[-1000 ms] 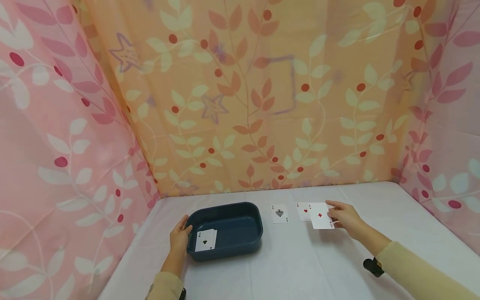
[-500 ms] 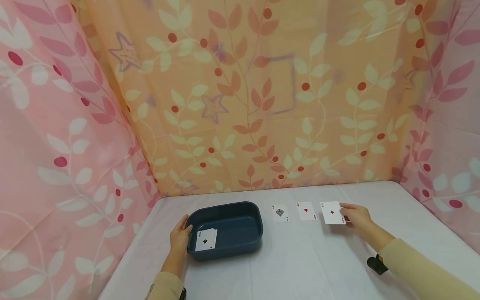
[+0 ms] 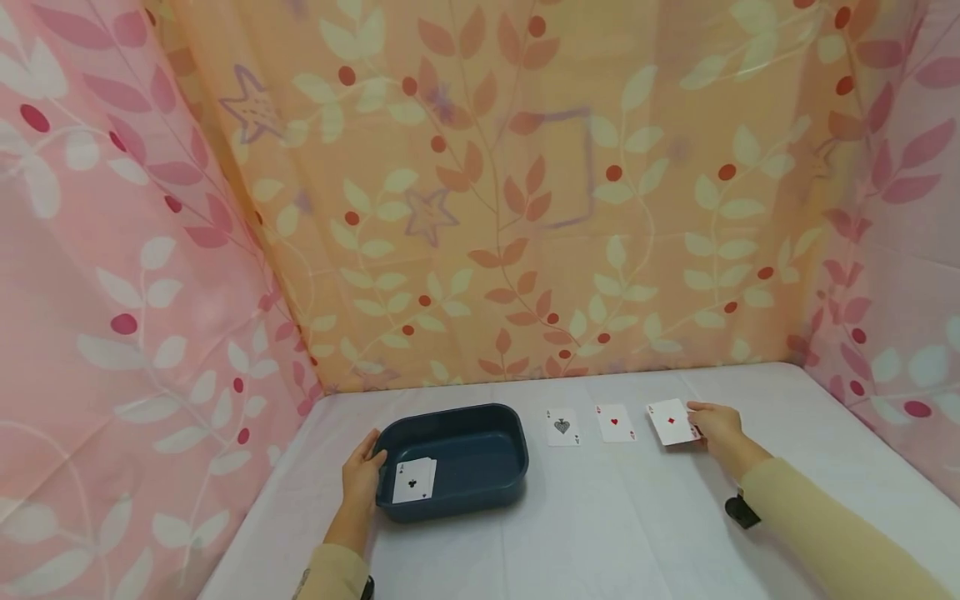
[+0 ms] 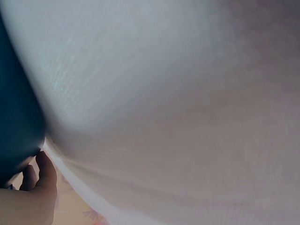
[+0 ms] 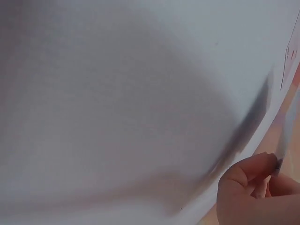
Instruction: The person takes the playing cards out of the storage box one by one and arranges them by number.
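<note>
My right hand [image 3: 722,427] pinches the ace of diamonds [image 3: 670,422] by its right edge. The card is tilted a little above the table, and in the right wrist view a thin card [image 5: 288,126] stands between thumb and fingertips. To its left the ace of hearts [image 3: 616,423] and the ace of spades [image 3: 562,427] lie face up in a row. My left hand [image 3: 363,473] grips the left end of a dark blue tray [image 3: 517,467], thumb over the rim. Inside the tray lies a small stack of cards with the ace of clubs [image 3: 413,481] on top.
A white cloth covers the table [image 3: 600,525]. Behind it hangs an orange patterned curtain [image 3: 480,250], with a pink leaf-patterned curtain [image 3: 187,400] on the left and another on the right. The table's back edge meets the orange curtain.
My right hand has carried the ace of diamonds to the right, away from over the ace of hearts, and the card has turned slightly. The left hand and tray stay put.
</note>
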Motion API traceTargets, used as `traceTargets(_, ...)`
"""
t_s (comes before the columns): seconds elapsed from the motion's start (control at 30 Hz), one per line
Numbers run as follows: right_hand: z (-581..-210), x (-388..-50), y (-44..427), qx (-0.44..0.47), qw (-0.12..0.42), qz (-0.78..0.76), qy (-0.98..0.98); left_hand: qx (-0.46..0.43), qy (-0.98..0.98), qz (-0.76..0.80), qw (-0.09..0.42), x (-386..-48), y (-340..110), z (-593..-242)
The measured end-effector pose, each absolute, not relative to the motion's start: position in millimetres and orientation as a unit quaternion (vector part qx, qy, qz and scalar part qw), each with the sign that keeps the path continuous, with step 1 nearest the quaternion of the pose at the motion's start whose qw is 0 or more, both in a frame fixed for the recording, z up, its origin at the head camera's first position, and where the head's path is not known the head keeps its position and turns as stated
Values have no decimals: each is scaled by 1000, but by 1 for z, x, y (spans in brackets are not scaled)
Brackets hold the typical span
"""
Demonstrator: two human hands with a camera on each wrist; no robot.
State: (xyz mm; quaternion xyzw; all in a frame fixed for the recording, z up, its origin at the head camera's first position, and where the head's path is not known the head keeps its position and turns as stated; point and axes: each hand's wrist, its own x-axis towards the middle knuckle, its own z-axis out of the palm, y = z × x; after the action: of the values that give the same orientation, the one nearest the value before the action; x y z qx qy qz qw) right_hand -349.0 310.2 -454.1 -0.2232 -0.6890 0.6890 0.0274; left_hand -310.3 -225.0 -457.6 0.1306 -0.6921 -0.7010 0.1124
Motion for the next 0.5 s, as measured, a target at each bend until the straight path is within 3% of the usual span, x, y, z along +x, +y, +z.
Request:
traceTargets(0.33,-460,-360,314,-236,22,675,-699,122,-691,-703,119,-311,-224,-460)
traceTargets(0.5,-460,-355,313,-202,34,587,-783,122,-693,-701,118,-310,-222,-458)
